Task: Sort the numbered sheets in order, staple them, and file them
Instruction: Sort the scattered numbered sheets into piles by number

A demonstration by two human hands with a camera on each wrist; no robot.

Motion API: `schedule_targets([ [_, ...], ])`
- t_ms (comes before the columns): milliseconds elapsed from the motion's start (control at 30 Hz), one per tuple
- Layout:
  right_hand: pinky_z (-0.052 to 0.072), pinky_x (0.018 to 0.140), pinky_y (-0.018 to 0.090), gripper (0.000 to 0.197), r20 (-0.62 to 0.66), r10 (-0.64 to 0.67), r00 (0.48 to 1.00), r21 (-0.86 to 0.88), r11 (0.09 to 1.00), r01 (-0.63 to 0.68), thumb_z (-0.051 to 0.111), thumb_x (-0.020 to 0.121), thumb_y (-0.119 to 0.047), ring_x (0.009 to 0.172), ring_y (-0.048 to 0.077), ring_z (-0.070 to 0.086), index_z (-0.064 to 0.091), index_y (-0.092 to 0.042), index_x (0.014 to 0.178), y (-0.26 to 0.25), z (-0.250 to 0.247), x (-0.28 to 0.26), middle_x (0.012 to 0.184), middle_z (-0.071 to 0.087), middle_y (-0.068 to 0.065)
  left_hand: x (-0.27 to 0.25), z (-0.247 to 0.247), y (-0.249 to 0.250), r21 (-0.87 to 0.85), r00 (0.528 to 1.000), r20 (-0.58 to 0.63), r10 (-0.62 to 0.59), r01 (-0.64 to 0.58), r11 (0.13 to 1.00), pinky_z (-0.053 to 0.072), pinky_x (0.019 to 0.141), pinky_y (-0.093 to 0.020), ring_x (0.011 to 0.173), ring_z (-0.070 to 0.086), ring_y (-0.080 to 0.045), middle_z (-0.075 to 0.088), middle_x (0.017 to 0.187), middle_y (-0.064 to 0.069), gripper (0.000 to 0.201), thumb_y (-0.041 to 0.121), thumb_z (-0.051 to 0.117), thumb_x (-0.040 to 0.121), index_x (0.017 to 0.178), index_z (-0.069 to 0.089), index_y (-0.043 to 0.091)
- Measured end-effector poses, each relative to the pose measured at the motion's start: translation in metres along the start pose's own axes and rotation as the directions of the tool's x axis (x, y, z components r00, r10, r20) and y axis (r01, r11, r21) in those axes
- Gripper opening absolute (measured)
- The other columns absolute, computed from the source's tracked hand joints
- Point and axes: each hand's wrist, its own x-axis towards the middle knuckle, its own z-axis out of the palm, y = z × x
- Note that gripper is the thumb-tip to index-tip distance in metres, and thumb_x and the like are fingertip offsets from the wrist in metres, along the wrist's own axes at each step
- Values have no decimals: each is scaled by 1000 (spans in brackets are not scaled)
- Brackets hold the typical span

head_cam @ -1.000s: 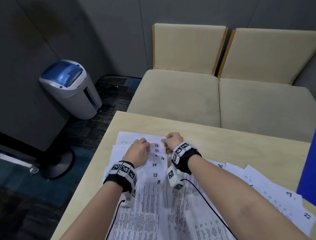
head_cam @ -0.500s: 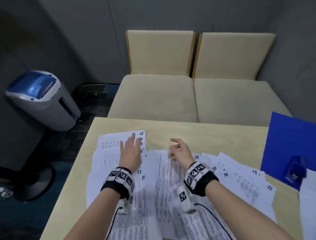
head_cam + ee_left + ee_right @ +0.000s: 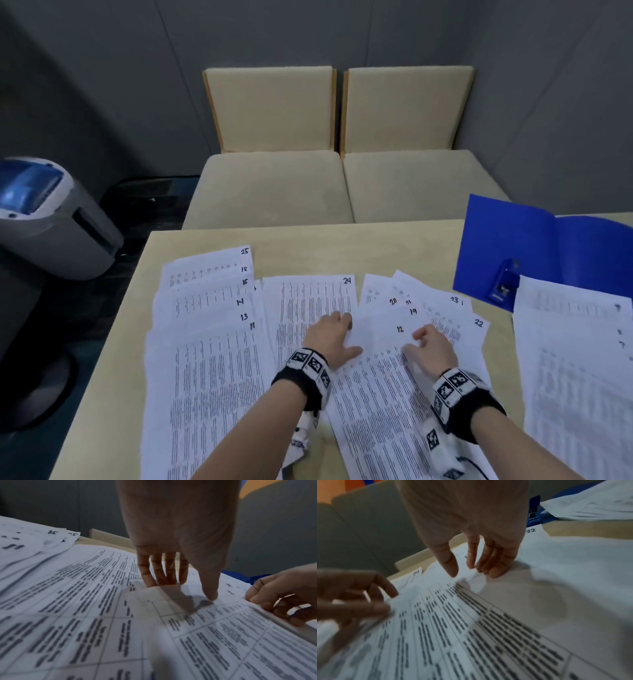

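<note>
Sheet 12 [image 3: 376, 339] lies on the counter [image 3: 308, 246], left of the blue folder [image 3: 513, 246], atop other numbered sheets [image 3: 212, 342]. Left hand [image 3: 329, 337] — fingers [image 3: 154, 572] released, flat on the edge farther from the folder. Right hand [image 3: 433, 347] — bent fingertips [image 3: 496, 572] touch the folder-side edge; grasp cannot be determined.

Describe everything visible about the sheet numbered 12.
The sheet numbered 12 is white paper printed with columns of small black text, its number handwritten near the top right corner. It lies face up atop the fanned sheets 19 to 23. The left hand touches its left edge; the right hand rests fingertips at its right edge.
</note>
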Motion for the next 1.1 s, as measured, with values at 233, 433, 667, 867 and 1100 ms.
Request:
schedule_targets([
  [233, 38, 77, 27, 34, 48, -11, 999, 115, 993, 6, 75, 73, -15, 93, 23, 51, 53, -11, 98, 4, -2, 6, 112, 54, 15, -8, 1, 6, -198, 988, 77, -133, 146, 969, 44, 66, -27, 78, 52, -19, 54, 90, 0, 33, 17, 69, 77, 104, 50, 16],
  [433, 38, 76, 29, 33, 60, -61, 996, 149, 988, 51, 78, 74, -18, 84, 23, 51, 50, -15, 91, 4, -19, 4, 85, 51, 3, -22, -4, 7, -495, 998, 25, -61, 66, 866, 44, 52, -26, 54, 51, -15, 58, 66, -1, 7, 14, 58, 78, 75, 61, 9],
  [667, 21, 56, 32, 45, 91, -131, 987, 86, 989, 123, 70, 80, -15, 58, 16, 28, 30, -16, 60, 10, -17, -1, 60, 28, 0, -24, -5, 1, -411, 999, 12, -46, 47, 910, 45, 57, -27, 58, 52, -15, 59, 70, -2, 13, 21, 64, 81, 74, 57, 13],
  [867, 37, 72, 29, 9, 151, -115, 982, 47, 993, 109, 51, 91, -5, 99, 25, 56, 56, -10, 97, 9, -18, -1, 91, 56, 3, -30, -12, -24, -113, 955, -235, -182, 159, 981, 49, 86, -33, 88, 56, -16, 62, 99, -2, 19, 25, 45, 96, 103, 59, 15],
  [1100, 35, 106, 41, 42, 143, -38, 989, 61, 998, 30, 34, 92, 1, 126, 30, 45, 46, -5, 132, -5, -19, 14, 135, 49, 12, -73, -31, -120, 153, 817, -145, -558, 576, 803, 36, 99, -45, 118, 41, -25, 39, 127, -4, 58, 16, 60, 76, 128, 34, 18],
])
